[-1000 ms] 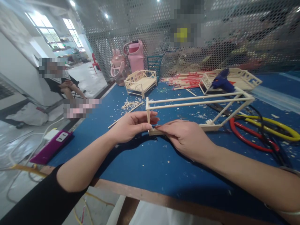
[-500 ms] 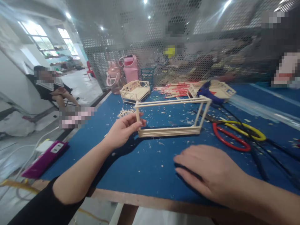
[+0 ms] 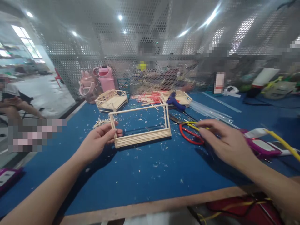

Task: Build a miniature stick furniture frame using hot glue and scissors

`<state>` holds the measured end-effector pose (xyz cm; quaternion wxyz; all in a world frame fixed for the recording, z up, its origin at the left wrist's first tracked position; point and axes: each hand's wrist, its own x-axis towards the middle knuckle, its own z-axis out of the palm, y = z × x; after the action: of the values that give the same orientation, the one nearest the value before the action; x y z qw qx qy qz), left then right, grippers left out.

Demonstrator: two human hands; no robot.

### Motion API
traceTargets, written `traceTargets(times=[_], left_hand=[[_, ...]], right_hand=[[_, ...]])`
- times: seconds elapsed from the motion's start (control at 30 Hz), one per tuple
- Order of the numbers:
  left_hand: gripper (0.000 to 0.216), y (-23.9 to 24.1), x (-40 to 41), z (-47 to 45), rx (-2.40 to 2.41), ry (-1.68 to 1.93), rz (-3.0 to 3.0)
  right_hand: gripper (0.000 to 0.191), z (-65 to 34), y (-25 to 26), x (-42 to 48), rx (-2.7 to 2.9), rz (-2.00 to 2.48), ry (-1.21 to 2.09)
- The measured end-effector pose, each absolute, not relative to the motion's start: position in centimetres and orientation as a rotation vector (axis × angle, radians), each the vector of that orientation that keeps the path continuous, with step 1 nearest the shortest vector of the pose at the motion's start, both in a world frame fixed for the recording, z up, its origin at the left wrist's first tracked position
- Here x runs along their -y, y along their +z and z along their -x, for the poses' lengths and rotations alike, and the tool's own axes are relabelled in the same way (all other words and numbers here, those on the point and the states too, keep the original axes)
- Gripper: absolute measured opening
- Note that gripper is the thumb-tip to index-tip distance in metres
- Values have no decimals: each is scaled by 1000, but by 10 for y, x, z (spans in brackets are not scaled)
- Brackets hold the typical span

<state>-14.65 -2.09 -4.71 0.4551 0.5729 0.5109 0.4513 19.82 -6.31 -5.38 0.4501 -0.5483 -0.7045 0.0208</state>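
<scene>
My left hand (image 3: pixel 100 137) pinches the left upright of an open box-shaped frame of thin wooden sticks (image 3: pixel 145 138). Its lower side is built of several stacked sticks, and the frame is tilted slightly above the blue table. Over at the right, my right hand (image 3: pixel 227 142) hovers with fingers bent and apart, nothing visible in it. Its fingertips overlap the yellow handle of a pair of scissors (image 3: pixel 184 134) with one red and one yellow loop; whether they touch is unclear. Behind the scissors lies a blue glue gun (image 3: pixel 174 103).
Two stick-built trays (image 3: pixel 112 101) stand at the back, with red-and-white sticks (image 3: pixel 150 97) between them. Clear glue sticks (image 3: pixel 211 112) lie right of the glue gun. A purple power strip (image 3: pixel 262 148) is beside my right hand. Pink bottles (image 3: pixel 106 79) stand behind; a person sits far left.
The view has turned right. My right hand has risen from low over the table to the scissors' handles. My left hand still holds the frame, now tilted differently.
</scene>
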Motion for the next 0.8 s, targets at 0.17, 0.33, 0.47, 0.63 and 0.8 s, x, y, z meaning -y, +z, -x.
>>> traceTargets(times=[0.17,0.33,0.47,0.63,0.8], left_hand=[[59,-43,22,144,-1285,1114,-1378],[62,-50,16,147,-1360,1179,-1520],[46,-45,26,138,-1583,1738,-1930],[23,-24,38,76,-1449,936,-2894],[33,-22,27,25,-1737,294,-2746]], right_hand=[[38,-155,-42,-2,1754,1277,929],[43,-150,-60,-16,1697,1157,1018],[45,-154,-67,-13,1649,1076,1095],[46,-151,-67,-14,1601,1008,1109],[47,-150,-68,-14,1572,980,1126]])
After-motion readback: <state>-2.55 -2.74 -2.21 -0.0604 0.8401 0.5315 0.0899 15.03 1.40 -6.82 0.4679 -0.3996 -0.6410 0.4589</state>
